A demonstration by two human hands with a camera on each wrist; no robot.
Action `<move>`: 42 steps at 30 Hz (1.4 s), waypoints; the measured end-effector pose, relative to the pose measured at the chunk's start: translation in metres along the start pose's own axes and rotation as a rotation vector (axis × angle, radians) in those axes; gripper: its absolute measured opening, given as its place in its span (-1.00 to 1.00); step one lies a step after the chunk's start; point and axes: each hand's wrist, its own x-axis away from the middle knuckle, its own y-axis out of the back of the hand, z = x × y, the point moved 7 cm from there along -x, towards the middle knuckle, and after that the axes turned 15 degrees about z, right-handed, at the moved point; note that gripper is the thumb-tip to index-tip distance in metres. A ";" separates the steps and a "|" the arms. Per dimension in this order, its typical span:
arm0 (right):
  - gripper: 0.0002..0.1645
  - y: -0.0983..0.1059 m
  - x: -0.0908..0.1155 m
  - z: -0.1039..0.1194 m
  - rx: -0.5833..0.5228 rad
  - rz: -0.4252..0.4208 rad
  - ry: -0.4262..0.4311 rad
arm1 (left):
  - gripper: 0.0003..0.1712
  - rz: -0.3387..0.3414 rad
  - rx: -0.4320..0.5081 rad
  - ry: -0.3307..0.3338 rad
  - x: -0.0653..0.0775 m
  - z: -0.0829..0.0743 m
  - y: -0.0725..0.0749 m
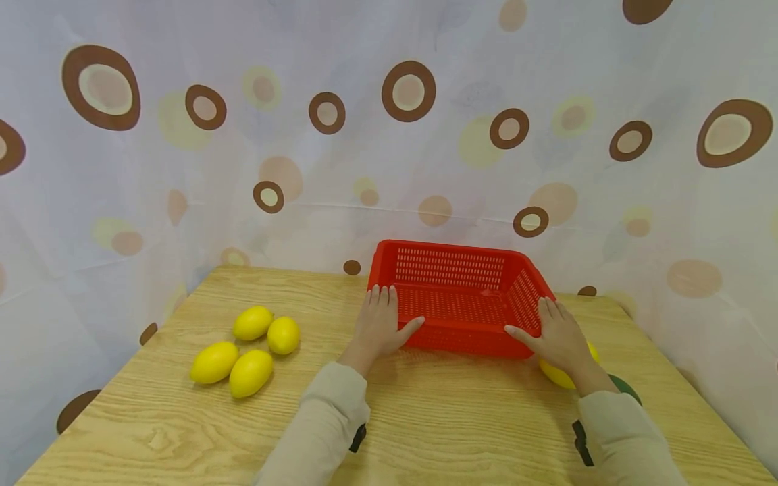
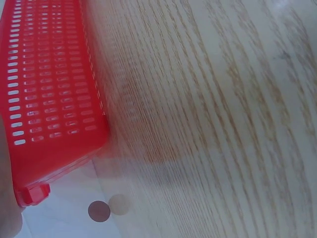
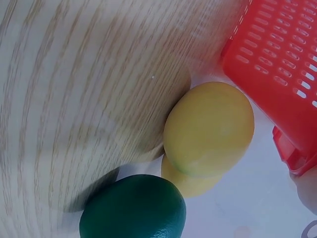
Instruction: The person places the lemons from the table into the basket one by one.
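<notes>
A red plastic basket (image 1: 468,341) with slotted walls stands near the back of the wooden table, and nothing shows inside it. My left hand (image 1: 378,324) rests on its front left corner, fingers straight along the rim and thumb spread over the front edge. At the front right corner, my right hand (image 1: 556,337) touches the rim in the same way, thumb pointing inward. Partly hidden under the right hand and wrist are two yellow oval fruits (image 3: 210,129) and a dark green oval thing (image 3: 133,208). The undersides of both palms are hidden.
Several yellow lemons (image 1: 251,373) lie grouped on the left part of the table (image 1: 425,418). A pale curtain (image 1: 365,61) with brown ring patterns hangs behind and along the sides of the table.
</notes>
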 end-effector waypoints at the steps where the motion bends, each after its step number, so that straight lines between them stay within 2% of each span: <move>1: 0.23 0.000 0.000 0.000 0.000 0.001 -0.001 | -0.03 0.001 -0.002 0.002 0.000 0.000 0.000; 28: 0.22 0.001 -0.001 0.002 -0.003 0.023 -0.007 | -0.03 -0.002 -0.054 0.013 0.000 0.000 0.003; 42: 0.26 -0.004 -0.006 0.009 -0.010 0.029 -0.031 | -0.03 -0.002 -0.048 0.017 0.005 0.011 0.005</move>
